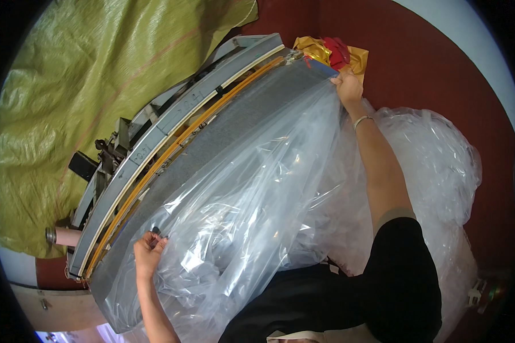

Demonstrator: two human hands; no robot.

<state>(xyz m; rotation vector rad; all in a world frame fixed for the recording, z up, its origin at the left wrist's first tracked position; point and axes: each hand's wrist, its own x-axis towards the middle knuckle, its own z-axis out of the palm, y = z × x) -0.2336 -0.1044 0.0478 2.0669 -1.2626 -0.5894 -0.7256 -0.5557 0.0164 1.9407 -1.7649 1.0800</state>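
A large sheet of clear plastic film [234,211] spreads in shiny folds over the grey tabletop [229,123] and my lap. My right hand [348,88], at the table's far right end, grips a gathered edge of the film, drawing it into long straight creases. At the near left, my left hand [147,254] is closed in a pinch on the film over the tabletop. A small dark piece [155,230] shows at those fingertips; its kind is unclear. Between the two hands the film hangs loosely crumpled.
Along the table's far side run a grey metal rail [154,140] and an orange strip [194,127]. Beyond lies a yellow-green woven tarp [97,86]. More bunched plastic [435,160] heaps at the right. Gold and red wrapping [332,51] sits past the far corner. A pink roll [66,236] protrudes at left.
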